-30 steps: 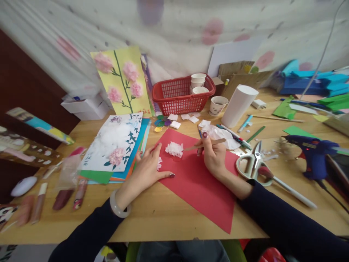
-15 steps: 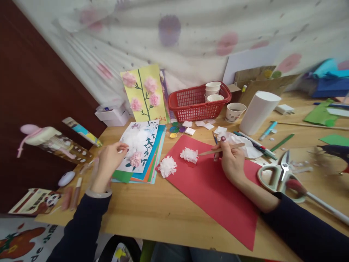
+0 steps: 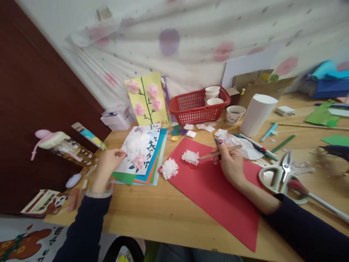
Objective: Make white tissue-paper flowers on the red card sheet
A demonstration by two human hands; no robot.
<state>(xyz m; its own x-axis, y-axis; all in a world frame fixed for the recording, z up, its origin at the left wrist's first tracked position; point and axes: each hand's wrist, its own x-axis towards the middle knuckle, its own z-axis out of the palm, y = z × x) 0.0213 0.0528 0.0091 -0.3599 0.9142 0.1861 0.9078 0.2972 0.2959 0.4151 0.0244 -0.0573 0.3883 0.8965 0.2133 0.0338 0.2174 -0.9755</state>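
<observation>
My right hand [image 3: 231,163] holds a thin wooden stick [image 3: 209,154], its tip touching a white crumpled paper flower [image 3: 191,157] on the red sheet [image 3: 215,193]. A second white flower [image 3: 169,169] sits at the sheet's left corner. My left hand [image 3: 107,165] hovers by the left edge of a white flower picture [image 3: 128,160]; its thumb and fingertips are pinched together, and anything between them is too small to make out. That picture lies on a stack of coloured paper [image 3: 160,156], with white fluff [image 3: 136,143] on it.
Behind stand a red basket [image 3: 196,109] with paper cups, a cup of dark liquid [image 3: 235,114] and a white roll [image 3: 257,114]. Scissors [image 3: 282,174] lie right of the red sheet. A bottle [image 3: 68,147] and a mouse [image 3: 73,180] are at the left.
The camera view has shifted slightly, so the left side of the scene appears farther right. Both hands keep nearly the same pose, with the stick still at the white flower.
</observation>
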